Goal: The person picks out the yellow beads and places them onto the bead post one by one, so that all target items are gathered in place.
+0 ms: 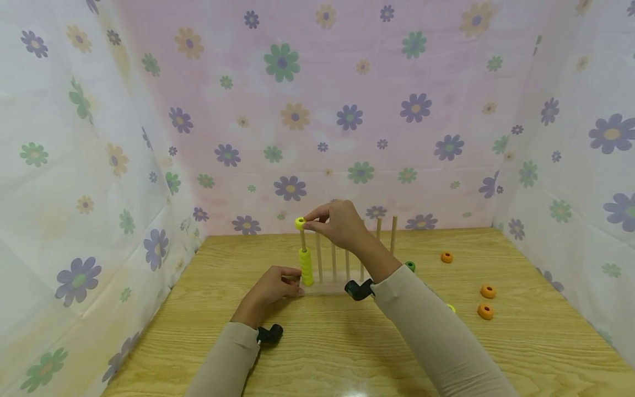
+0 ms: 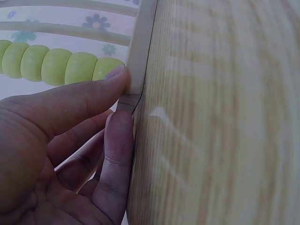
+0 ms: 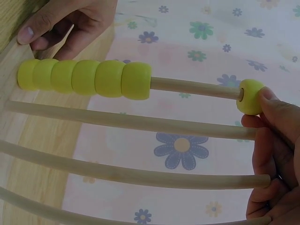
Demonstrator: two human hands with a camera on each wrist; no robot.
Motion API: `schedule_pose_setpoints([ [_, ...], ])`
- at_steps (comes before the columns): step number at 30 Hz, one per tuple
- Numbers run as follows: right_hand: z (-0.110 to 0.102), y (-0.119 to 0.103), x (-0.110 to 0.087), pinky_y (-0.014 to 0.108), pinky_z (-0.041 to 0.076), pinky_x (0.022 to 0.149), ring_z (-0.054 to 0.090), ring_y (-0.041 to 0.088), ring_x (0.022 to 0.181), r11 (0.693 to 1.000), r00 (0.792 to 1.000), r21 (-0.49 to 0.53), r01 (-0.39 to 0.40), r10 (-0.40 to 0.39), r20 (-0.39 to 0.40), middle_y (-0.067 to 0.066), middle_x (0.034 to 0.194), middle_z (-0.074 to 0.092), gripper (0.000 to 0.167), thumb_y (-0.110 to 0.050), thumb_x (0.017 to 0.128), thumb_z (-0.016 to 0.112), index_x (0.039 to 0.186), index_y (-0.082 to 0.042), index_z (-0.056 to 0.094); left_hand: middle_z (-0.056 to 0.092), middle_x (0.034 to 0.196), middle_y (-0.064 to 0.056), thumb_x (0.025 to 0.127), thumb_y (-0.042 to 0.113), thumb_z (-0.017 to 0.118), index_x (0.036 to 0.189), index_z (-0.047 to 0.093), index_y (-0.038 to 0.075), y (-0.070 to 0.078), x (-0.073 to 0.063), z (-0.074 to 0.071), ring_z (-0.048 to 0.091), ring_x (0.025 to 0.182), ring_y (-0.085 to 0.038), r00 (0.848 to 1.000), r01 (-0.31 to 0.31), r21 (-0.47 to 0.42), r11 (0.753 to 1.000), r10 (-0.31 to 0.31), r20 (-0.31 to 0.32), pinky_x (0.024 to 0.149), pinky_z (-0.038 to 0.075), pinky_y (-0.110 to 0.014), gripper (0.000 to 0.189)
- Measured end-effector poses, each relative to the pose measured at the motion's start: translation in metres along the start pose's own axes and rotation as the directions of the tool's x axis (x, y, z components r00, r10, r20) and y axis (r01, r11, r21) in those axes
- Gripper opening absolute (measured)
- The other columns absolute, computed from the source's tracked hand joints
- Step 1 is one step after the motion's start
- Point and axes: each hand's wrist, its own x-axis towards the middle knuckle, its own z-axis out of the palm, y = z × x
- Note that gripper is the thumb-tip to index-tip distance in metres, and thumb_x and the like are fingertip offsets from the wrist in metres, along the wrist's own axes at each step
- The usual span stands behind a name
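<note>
A wooden peg rack with upright rods stands on the table; its base (image 1: 324,288) is pale wood. Several yellow beads (image 1: 306,267) are stacked at the foot of the leftmost rod (image 3: 197,87). Over that rod's tip sits another yellow bead (image 3: 251,96), pinched between the thumb and fingers of my right hand (image 1: 342,226); bare rod shows between it and the stack. My left hand (image 1: 270,289) grips the left end of the base, thumb beside the lowest bead (image 2: 108,68). The other rods visible carry no beads.
On the table right of the rack lie orange beads (image 1: 488,291), a green bead (image 1: 410,266) and a yellow bead (image 1: 451,308) partly hidden by my right sleeve (image 1: 436,331). Flower-patterned cloth (image 1: 347,165) closes off the back and sides.
</note>
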Motion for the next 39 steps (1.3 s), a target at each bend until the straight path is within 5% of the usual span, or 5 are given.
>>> schedule_pose_setpoints([
  [19,0.0003,-0.0003,-0.0003,0.026,0.044,0.052,0.064,0.023,0.072,0.999,1.0,-0.022,0.029,-0.029,0.007,-0.008,0.083,0.076,0.013,-0.031,0.093,0.08,0.095,-0.02,0.086,0.072,0.12,-0.011,0.089,0.015,0.084,0.141,0.065,0.005,0.0006,-0.0012,-0.0003,0.07,0.098,-0.019,1.0,0.004,0.006,1.0,-0.004,0.007,0.082,0.062,-0.037,0.056],
  [39,0.0004,0.0014,-0.0013,0.027,0.049,0.056,0.062,0.007,0.069,0.998,0.999,-0.037,0.053,-0.053,0.007,-0.009,0.083,0.077,0.01,-0.029,0.093,0.08,0.095,-0.021,0.085,0.073,0.112,-0.01,0.089,0.011,0.082,0.141,0.064,0.004,-0.0031,0.0019,0.0,0.07,0.092,-0.017,1.0,0.006,-0.001,1.0,-0.006,0.014,0.08,0.062,-0.035,0.055],
])
